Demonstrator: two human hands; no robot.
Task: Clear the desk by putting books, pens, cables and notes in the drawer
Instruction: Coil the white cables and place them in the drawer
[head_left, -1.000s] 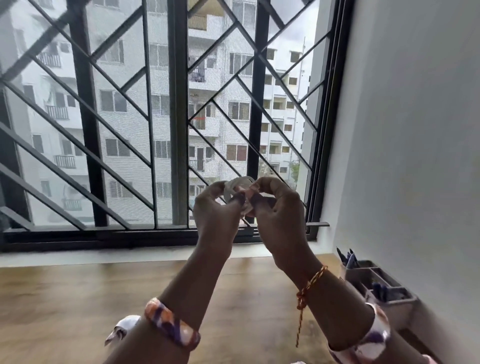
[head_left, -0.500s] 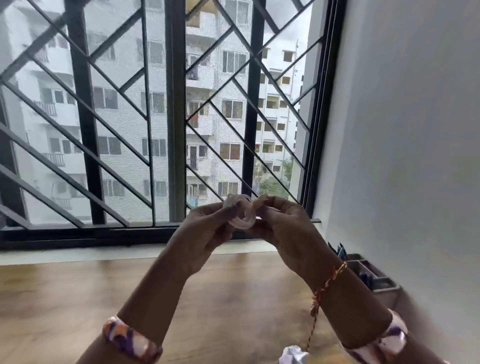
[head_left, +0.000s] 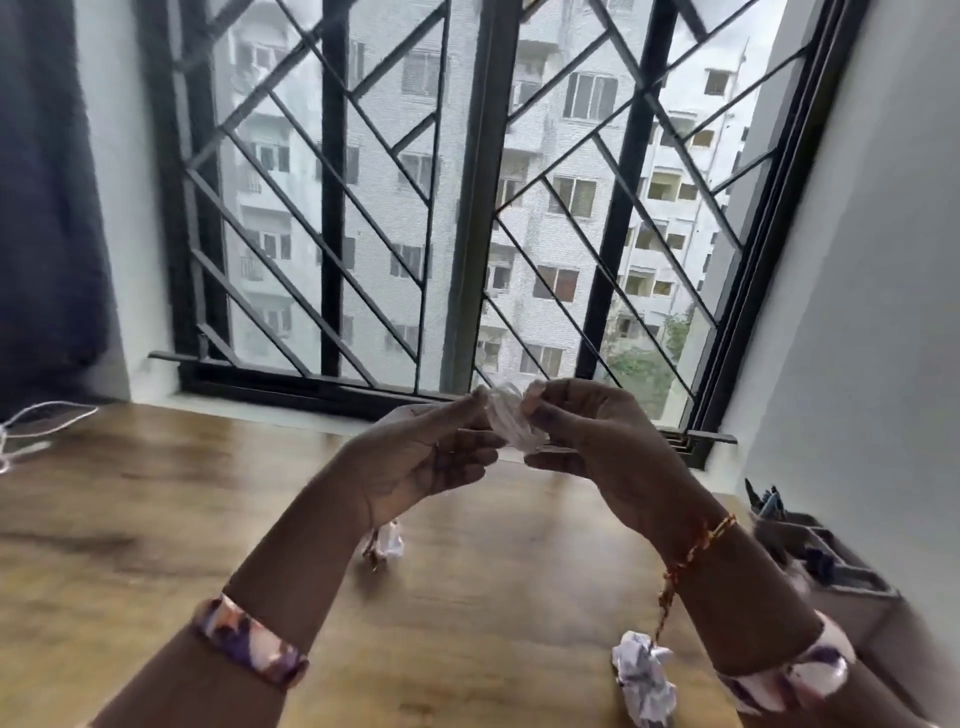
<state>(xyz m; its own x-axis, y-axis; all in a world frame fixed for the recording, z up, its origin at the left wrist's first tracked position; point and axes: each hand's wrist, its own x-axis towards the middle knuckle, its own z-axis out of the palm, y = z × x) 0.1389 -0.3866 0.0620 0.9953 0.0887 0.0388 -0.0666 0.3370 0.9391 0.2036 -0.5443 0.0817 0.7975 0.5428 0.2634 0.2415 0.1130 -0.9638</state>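
White coiled cable (head_left: 511, 422) is pinched between the left hand (head_left: 423, 457) and right hand (head_left: 597, 447), each grip closed on it, at 12 o'clock above the worktop (head_left: 156, 519); compared with a second earlier it has been lowered, so stowing seems near, while crumpled notes (head_left: 644, 680) are left at 5 o'clock
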